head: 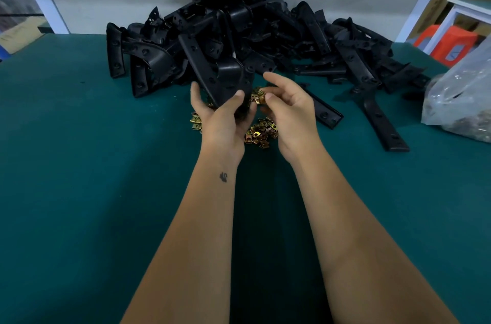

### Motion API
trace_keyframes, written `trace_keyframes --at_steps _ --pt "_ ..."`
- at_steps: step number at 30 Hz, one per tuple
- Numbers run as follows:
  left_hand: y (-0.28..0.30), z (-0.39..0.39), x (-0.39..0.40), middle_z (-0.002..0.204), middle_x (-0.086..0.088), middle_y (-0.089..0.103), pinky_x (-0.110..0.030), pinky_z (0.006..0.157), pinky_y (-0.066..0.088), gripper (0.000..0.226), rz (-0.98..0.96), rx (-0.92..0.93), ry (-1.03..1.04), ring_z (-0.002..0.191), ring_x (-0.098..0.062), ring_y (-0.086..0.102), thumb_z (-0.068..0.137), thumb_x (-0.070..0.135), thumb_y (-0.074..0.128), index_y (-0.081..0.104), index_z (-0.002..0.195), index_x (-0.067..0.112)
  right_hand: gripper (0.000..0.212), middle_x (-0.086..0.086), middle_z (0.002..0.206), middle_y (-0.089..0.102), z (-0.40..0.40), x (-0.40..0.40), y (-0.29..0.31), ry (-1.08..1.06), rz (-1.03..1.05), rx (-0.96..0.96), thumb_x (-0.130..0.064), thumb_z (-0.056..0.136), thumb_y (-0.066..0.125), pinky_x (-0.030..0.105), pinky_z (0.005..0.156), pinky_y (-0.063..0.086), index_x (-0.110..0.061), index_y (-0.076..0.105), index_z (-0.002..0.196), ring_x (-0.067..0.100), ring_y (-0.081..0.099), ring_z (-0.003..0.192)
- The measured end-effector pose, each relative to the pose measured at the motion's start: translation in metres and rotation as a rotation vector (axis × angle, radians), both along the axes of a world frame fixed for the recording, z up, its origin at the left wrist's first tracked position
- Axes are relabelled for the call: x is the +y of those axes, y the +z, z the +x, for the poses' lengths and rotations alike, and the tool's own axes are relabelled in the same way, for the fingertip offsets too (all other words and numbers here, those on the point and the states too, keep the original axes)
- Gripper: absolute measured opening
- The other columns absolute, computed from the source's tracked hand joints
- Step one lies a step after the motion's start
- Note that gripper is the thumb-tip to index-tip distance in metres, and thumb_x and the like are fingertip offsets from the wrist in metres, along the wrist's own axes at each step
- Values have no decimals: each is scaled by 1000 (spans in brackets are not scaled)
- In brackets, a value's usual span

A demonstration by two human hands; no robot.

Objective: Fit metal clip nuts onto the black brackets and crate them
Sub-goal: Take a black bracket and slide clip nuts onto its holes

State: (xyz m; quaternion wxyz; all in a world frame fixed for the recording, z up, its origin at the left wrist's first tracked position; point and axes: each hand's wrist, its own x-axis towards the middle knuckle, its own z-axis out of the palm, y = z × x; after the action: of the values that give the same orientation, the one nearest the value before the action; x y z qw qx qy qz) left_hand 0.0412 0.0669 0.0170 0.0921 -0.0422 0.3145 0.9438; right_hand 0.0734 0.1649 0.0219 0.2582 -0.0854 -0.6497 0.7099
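Observation:
My left hand (224,118) grips a black bracket (212,68) by its lower end, holding it upright above the table. Close to its right, my right hand (288,108) pinches a brass-coloured clip nut (257,98) between thumb and fingers, right beside the bracket's edge. Several loose clip nuts (259,132) lie in a small heap on the green table under both hands. Behind them rises a big pile of black brackets (252,31).
Two single brackets (382,122) lie flat on the green table (79,164) to the right. A clear plastic bag (462,100) of small parts sits at the right edge. A red stool (446,39) and cardboard boxes stand beyond the table.

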Motion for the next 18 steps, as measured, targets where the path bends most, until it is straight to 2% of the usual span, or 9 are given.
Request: trace_keyframes --at_steps 2,4,5,7,9,13,18 --pt "0 1 0 130 -8 59 -28 71 57 86 -115 80 -9 97 -19 65 90 -2 65 31 144 55 36 -3 91 64 0 1 -1 -1 -34 2 3 96 51 30 91 55 -25 70 107 9 61 91" --pt "0 2 1 133 -3 58 -25 72 56 70 -231 163 -37 103 -17 65 93 -1 62 44 140 49 35 -1 95 64 -1 2 -2 -4 -59 7 4 97 49 29 88 55 -23 71 104 10 61 92" --pt "0 3 2 131 -2 60 -24 73 56 56 -275 193 -55 105 -17 64 94 -2 60 56 130 41 35 0 97 66 -1 2 -3 -9 -66 7 4 97 49 27 85 55 -22 72 101 11 61 93" --pt "0 5 3 114 -1 67 -23 72 56 31 -349 216 -84 102 -17 65 95 -3 59 73 101 24 33 2 98 69 -1 3 -4 -29 -75 5 3 96 50 23 81 53 -20 74 95 12 63 92" --pt "-1 5 5 99 -2 69 -23 71 57 28 -391 201 -81 94 -16 67 94 -3 60 76 84 17 32 1 94 70 0 5 -4 -53 -87 7 4 95 51 23 79 52 -18 74 91 11 65 88" --pt "-5 3 7 103 -5 71 -23 75 57 27 -490 220 -67 92 -13 70 94 -1 61 76 85 19 27 0 91 71 0 6 -4 -75 -103 24 6 92 56 25 83 56 -15 73 90 12 67 86" --pt "-7 2 7 98 -4 76 -23 77 57 18 -548 278 -71 91 -12 73 93 3 65 77 93 17 24 3 93 67 1 6 -3 -42 -91 54 8 89 60 26 87 55 -13 70 95 12 65 91"
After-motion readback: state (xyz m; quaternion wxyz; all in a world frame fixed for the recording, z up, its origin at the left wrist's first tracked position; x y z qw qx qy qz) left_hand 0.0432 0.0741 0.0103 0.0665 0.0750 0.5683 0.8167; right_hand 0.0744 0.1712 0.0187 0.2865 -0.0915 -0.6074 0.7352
